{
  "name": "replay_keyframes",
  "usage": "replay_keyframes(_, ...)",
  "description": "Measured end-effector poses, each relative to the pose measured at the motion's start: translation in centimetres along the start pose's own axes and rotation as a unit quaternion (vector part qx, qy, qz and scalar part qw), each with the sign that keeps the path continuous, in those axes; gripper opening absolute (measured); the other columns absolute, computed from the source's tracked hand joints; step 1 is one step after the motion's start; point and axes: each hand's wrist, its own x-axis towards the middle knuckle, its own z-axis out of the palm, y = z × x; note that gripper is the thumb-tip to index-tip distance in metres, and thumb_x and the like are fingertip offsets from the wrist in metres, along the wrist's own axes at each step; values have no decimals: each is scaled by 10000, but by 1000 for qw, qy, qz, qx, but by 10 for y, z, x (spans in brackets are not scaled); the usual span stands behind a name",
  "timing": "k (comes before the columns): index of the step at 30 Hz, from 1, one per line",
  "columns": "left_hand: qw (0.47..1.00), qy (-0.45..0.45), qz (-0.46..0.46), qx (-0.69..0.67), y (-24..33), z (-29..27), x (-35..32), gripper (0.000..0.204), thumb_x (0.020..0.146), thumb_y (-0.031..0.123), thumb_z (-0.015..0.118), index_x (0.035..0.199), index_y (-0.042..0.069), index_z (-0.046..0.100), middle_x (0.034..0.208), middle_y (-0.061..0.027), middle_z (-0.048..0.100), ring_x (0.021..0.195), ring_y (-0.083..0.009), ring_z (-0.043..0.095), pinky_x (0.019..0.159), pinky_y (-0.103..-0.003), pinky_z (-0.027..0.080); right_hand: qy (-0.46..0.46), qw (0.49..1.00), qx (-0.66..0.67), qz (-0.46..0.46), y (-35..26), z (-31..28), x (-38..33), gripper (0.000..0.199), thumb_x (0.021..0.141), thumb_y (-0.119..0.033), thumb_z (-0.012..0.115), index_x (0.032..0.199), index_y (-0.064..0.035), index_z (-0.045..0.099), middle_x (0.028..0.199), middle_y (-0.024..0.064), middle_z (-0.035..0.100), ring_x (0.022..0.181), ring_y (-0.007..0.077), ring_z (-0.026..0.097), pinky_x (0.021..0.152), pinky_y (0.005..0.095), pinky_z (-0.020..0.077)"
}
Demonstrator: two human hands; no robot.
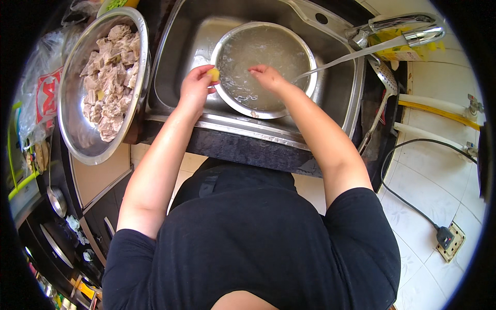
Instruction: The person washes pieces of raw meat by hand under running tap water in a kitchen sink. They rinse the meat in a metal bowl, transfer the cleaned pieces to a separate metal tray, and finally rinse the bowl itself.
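My left hand (pixel 194 92) pinches a yellow ginger slice (pixel 214 74) at the left rim of a round metal basin (pixel 219 93). The basin stands in the steel sink (pixel 175 77) and holds cloudy, rippling water (pixel 258 49). Over that water is my right hand (pixel 267 78), its fingertips drawn together; whatever they may hold is too small to tell. A stream from the faucet (pixel 423 35) runs down into the basin's right side. Left of the sink, a large steel bowl (pixel 139 98) contains pieces of pale cooked meat (pixel 111 77).
A slotted skimmer (pixel 383 77) leans along the sink's right edge. Beyond it, a black plug (pixel 445 237) sits in a wall socket, its cable curving over white tiles (pixel 429 181). Plastic bags (pixel 39 98) lie left of the bowl. A dark counter edge (pixel 248 150) runs before me.
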Motion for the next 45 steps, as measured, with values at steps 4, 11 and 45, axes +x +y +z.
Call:
replay_keyframes(4, 990, 26, 95, 103, -10, -24, -18, 244, 819, 47, 449, 1048, 25, 530, 933, -61, 558, 755, -107, 540, 623, -211, 409, -68, 993, -98, 1, 30, 20, 11, 347, 811, -250, 532, 1084, -37, 554, 1000, 120, 594, 846, 215, 559, 755, 297, 442)
replay_keyframes(11, 938, 30, 272, 215, -25, -42, -39, 186, 789, 26, 479, 945, 5, 579, 868, -77, 543, 732, -139, 527, 670, -234, 421, -245, 966, 31, 74, 34, 38, 1, 150, 778, -147, 520, 891, -64, 574, 701, 14, 539, 591, 110, 463, 489, 290, 371)
replay_keyframes(45, 951, 10, 236, 199, -23, -41, -39, 201, 753, 54, 480, 912, 26, 601, 885, -89, 578, 758, -167, 566, 686, -248, 438, -113, 982, 121, 92, 13, -23, -47, 129, 783, -27, 438, 900, -31, 490, 772, 98, 586, 680, 158, 577, 557, 301, 468)
